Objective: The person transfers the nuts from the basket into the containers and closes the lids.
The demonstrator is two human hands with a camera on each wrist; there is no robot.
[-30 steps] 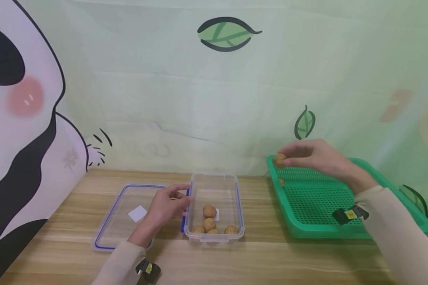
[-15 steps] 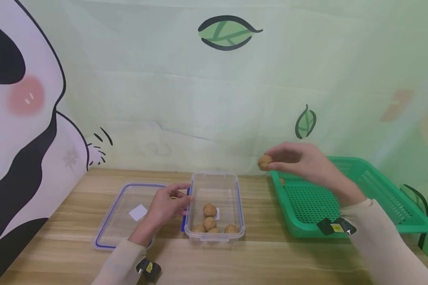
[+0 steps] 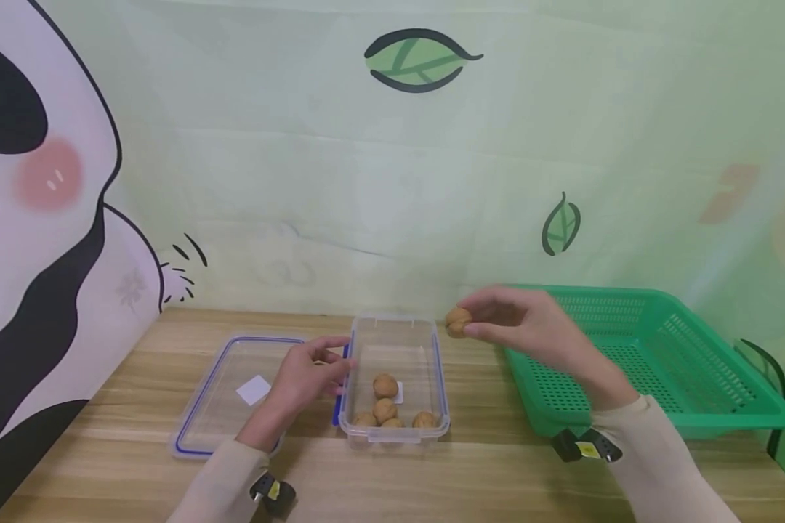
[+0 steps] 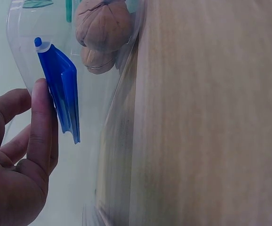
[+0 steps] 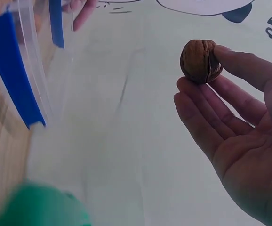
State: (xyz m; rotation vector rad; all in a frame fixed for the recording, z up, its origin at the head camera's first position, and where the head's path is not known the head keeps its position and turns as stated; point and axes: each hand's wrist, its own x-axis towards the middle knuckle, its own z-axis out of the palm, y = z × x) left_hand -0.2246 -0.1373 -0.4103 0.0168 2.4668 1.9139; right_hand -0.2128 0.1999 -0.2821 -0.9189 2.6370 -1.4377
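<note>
My right hand (image 3: 533, 327) pinches a walnut (image 3: 459, 322) between thumb and fingertips, in the air just right of the clear plastic box (image 3: 402, 338). In the right wrist view the walnut (image 5: 199, 61) shows its ridged brown shell and seam. Several walnuts (image 3: 385, 411) lie inside the box, mostly toward its near end. My left hand (image 3: 306, 374) is at the box's left side, its fingers fairly straight. Close up in the left wrist view, a fingertip of that hand (image 4: 20, 155) touches the wall beside a blue latch (image 4: 63, 89), which hangs down.
A green perforated basket (image 3: 654, 421) stands on the right of the wooden table (image 3: 471, 479). Left of the box lies a clear lid (image 3: 212, 414) with a blue seal and a white label (image 3: 253, 390). A printed cloth (image 3: 366, 181) hangs behind the table.
My right hand has carried the walnut leftward from above the basket's left rim and slightly lower, closer to the box. The left hand has stayed at the box's side.
</note>
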